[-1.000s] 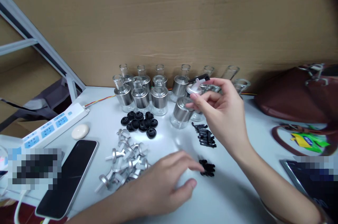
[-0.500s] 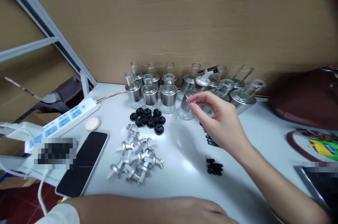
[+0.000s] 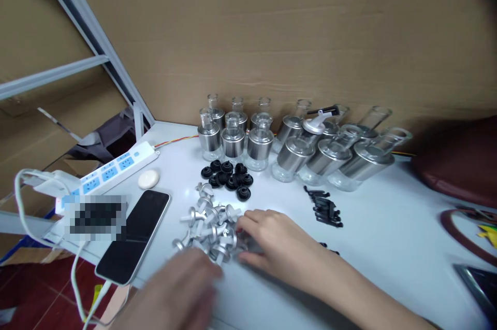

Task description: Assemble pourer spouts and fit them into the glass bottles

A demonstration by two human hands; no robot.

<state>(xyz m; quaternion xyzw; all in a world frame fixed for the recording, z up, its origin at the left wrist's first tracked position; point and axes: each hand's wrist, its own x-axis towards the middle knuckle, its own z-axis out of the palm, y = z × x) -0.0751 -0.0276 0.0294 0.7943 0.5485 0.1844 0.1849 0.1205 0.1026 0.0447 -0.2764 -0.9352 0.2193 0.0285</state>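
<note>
My right hand (image 3: 275,242) is at the right edge of a pile of silver pourer spouts (image 3: 212,221); its thumb and fingers are apart around the outermost pieces. Smeared by motion, my left hand (image 3: 174,288) is low in front of the same pile, and its fingers cannot be made out. Behind the spouts lies a heap of black ribbed stoppers (image 3: 229,177). Glass bottles with steel sleeves (image 3: 260,146) stand in two rows at the back. One bottle (image 3: 295,154) carries a silver pourer (image 3: 316,123) with a black lever.
Small black levers (image 3: 326,208) lie right of centre; other small black parts (image 3: 324,245) are partly hidden by my right arm. A phone (image 3: 134,237), a white round object (image 3: 148,179) and a power strip (image 3: 116,169) are on the left. A dark red bag (image 3: 458,164) stands at right.
My right hand has come down from in front of the bottles to the spout pile. My left hand has moved leftward to the pile's front. The view has shifted slightly.
</note>
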